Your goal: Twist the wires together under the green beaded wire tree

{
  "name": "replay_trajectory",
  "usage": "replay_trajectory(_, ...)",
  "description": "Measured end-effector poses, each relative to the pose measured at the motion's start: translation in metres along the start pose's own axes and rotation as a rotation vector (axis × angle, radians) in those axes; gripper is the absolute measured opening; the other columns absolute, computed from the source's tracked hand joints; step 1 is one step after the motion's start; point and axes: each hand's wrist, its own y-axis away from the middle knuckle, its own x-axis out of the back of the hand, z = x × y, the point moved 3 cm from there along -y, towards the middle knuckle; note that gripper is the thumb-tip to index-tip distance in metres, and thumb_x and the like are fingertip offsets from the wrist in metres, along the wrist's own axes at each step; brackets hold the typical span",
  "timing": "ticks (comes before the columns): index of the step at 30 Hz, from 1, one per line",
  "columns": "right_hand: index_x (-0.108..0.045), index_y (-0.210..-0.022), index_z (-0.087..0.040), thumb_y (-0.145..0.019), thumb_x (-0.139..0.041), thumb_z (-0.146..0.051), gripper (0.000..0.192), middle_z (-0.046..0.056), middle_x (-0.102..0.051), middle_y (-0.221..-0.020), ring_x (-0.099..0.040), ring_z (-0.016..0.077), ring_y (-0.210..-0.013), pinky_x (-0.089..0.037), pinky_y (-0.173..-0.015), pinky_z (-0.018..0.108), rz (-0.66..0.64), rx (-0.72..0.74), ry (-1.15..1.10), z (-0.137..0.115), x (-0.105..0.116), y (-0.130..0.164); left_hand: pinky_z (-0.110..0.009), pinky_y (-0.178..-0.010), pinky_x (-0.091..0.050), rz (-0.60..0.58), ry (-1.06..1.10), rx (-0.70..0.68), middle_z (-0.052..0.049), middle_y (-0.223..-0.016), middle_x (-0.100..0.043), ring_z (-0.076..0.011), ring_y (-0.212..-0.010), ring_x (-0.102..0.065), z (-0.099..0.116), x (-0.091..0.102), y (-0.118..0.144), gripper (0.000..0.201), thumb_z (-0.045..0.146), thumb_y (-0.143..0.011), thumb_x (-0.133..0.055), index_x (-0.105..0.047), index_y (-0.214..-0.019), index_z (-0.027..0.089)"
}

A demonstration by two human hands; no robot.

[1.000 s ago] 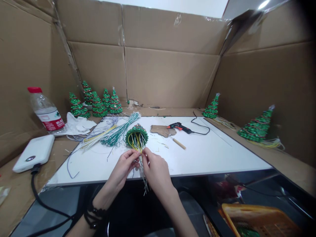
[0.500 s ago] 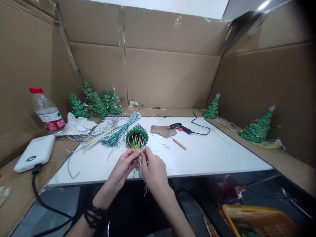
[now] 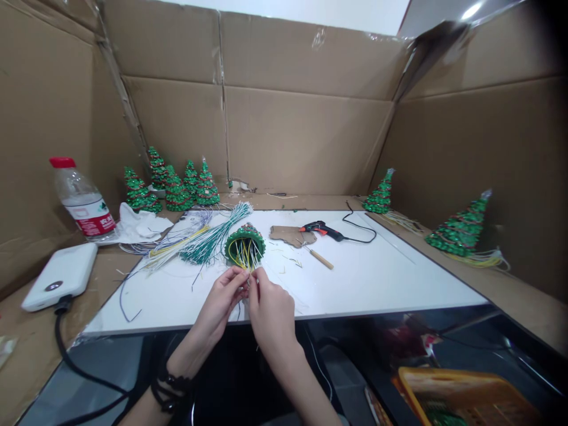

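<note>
Your left hand (image 3: 228, 291) and right hand (image 3: 271, 303) pinch closed on white and yellow wires (image 3: 248, 255) emerging from a hollow, shiny green tree (image 3: 246, 233) on its side.

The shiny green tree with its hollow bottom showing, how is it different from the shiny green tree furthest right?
The hollow-bottomed tree lies tipped, base toward the camera; the furthest-right tree stands tip up. Yellow and white wires run from the first tree's base to the left hand and right hand; the furthest-right tree's pale wires lie by its base, with no hand there. Both are shiny and green, with wires.
</note>
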Motion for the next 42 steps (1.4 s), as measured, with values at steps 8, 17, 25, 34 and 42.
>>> replay_trajectory(8, -0.049, -0.085, -0.020, -0.092, -0.032, -0.021, 0.018, 0.002, -0.065, -0.064, -0.058, 0.0171, -0.051, -0.015, -0.046, 0.025, -0.001, 0.038, -0.035, -0.003, -0.005, 0.003, -0.016, -0.060, -0.043, 0.039, 0.035, 0.002, 0.004, -0.064, -0.059, -0.0067, -0.059, -0.054, 0.000, -0.001, 0.001, 0.019, 0.025, -0.060, -0.073, -0.058, -0.067, 0.017)
replay_trajectory(17, -0.046, -0.086, -0.020, -0.092, -0.030, -0.022, 0.017, 0.000, -0.060, -0.061, -0.053, 0.0158, -0.049, -0.019, -0.046, 0.022, -0.008, 0.023, -0.222, 0.003, -0.014, 0.002, -0.014, -0.062, -0.044, -0.012, 0.066, 0.002, 0.004, -0.066, -0.059, -0.0053, -0.061, -0.054, -0.003, 0.004, -0.002, 0.016, 0.024, -0.065, -0.072, -0.058, -0.069, 0.017)
replay_trajectory(25, -0.044, -0.077, -0.021, -0.090, -0.032, -0.024, 0.018, -0.002, -0.054, -0.056, -0.050, 0.0152, -0.049, -0.021, -0.047, 0.022, 0.000, 0.014, -0.297, 0.009, -0.007, -0.002, -0.016, -0.063, -0.045, -0.018, 0.016, 0.034, 0.001, -0.072, -0.064, -0.0067, -0.062, -0.056, -0.002, 0.002, -0.002, 0.021, 0.030, -0.061, -0.075, -0.067, -0.074, 0.015)
replay_trajectory(34, -0.047, -0.081, -0.021, -0.089, -0.032, -0.022, 0.017, 0.000, -0.061, -0.064, -0.055, 0.0164, -0.055, -0.024, -0.049, 0.022, -0.022, 0.040, -0.287, 0.005, -0.005, -0.003, -0.017, -0.067, -0.047, -0.037, 0.026, 0.061, -0.003, -0.075, -0.069, -0.0087, -0.067, -0.058, -0.005, 0.007, -0.007, 0.022, 0.028, -0.061, -0.076, -0.071, -0.078, 0.014)
replay_trajectory(42, -0.047, -0.080, -0.021, -0.090, -0.032, -0.024, 0.018, 0.000, -0.059, -0.062, -0.053, 0.0155, -0.053, -0.023, -0.049, 0.022, -0.035, 0.027, -0.285, 0.005, -0.005, -0.001, -0.017, -0.066, -0.047, -0.017, 0.061, 0.053, -0.002, -0.077, -0.069, -0.0087, -0.068, -0.059, -0.004, 0.005, -0.004, 0.017, 0.025, -0.062, -0.075, -0.070, -0.075, 0.016)
